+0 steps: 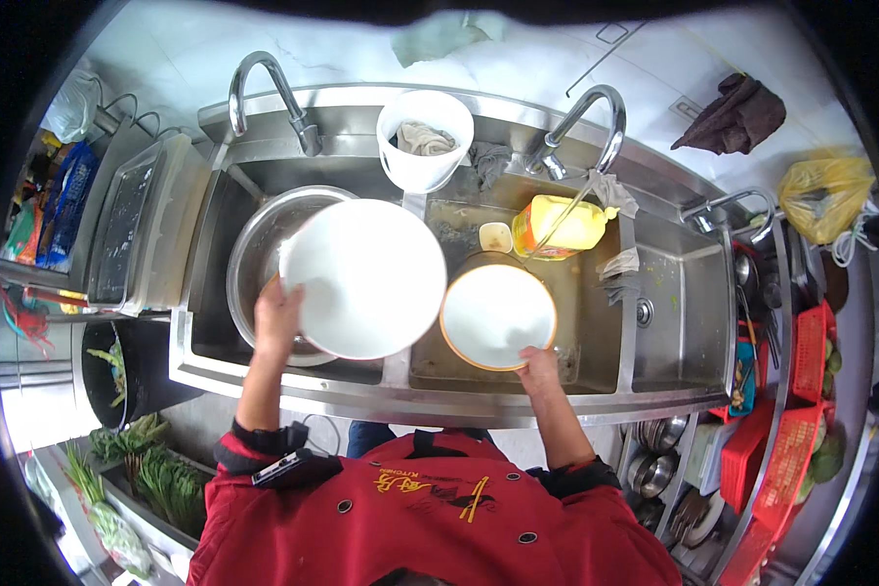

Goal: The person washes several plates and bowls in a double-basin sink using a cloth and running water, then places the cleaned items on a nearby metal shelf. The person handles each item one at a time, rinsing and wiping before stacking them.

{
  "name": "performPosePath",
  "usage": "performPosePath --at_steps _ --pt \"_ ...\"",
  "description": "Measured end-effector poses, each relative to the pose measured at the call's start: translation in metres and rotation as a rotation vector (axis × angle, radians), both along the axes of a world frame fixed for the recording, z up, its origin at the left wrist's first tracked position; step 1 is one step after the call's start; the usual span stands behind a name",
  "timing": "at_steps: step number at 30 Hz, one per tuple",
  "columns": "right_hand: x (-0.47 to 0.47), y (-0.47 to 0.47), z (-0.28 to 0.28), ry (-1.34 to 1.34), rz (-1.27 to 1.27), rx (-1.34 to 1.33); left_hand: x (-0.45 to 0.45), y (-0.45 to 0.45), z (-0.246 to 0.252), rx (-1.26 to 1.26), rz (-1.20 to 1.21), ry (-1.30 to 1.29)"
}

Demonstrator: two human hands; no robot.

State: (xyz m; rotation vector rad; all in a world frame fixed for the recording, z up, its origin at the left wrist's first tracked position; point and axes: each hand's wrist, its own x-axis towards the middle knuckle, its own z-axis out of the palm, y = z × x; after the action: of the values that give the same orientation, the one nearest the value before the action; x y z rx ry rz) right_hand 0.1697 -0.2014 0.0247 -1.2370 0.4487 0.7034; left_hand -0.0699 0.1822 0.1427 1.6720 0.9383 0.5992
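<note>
My left hand (277, 319) grips the left edge of a large white round dish (370, 278), held above the left sink basin. Below it, a round stainless steel basin (247, 271) is partly covered by the dish. With my right hand (539, 366) I hold the near rim of a smaller white bowl (499, 315) with an orange edge, over the middle sink basin (593, 322). The two vessels are side by side, their rims close together. Behind the bowl, a yellow plastic jug (562, 228) leans beside a small pale square cup (495, 237).
A white bucket (419, 170) with a cloth in it stands on the divider. Chrome faucets (265, 66) (606, 99) arch over the sink's back. Grey rags (618, 275) drape over the right divider. A black bin (139, 373) stands left; red plastic baskets (791, 454) line the right shelf.
</note>
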Motion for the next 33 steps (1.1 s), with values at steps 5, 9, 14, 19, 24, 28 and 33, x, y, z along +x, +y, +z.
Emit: performPosePath --at_steps 5,9,14,19,24,28,33 --pt "0.017 -0.016 -0.005 0.004 0.055 0.266 0.099 -0.115 -0.025 -0.149 -0.155 -0.032" --pt "0.033 -0.050 0.008 -0.005 0.008 0.468 0.148 -0.183 -0.023 -0.371 -0.306 0.168" --pt "0.050 -0.101 0.025 -0.002 -0.039 0.332 0.199 -0.230 -0.006 -0.349 -0.494 0.298" --pt "0.059 -0.141 0.029 -0.153 -0.046 0.325 0.242 -0.257 -0.015 -0.197 -0.629 0.363" --pt "0.067 -0.167 0.024 -0.192 -0.094 0.302 0.280 -0.276 -0.033 0.320 -0.685 0.303" --pt "0.077 -0.180 0.025 -0.238 -0.064 0.210 0.313 -0.258 -0.039 -0.190 -0.760 0.325" --pt "0.087 -0.188 0.032 -0.201 -0.154 0.275 0.373 -0.192 -0.061 -0.348 -0.766 0.187"
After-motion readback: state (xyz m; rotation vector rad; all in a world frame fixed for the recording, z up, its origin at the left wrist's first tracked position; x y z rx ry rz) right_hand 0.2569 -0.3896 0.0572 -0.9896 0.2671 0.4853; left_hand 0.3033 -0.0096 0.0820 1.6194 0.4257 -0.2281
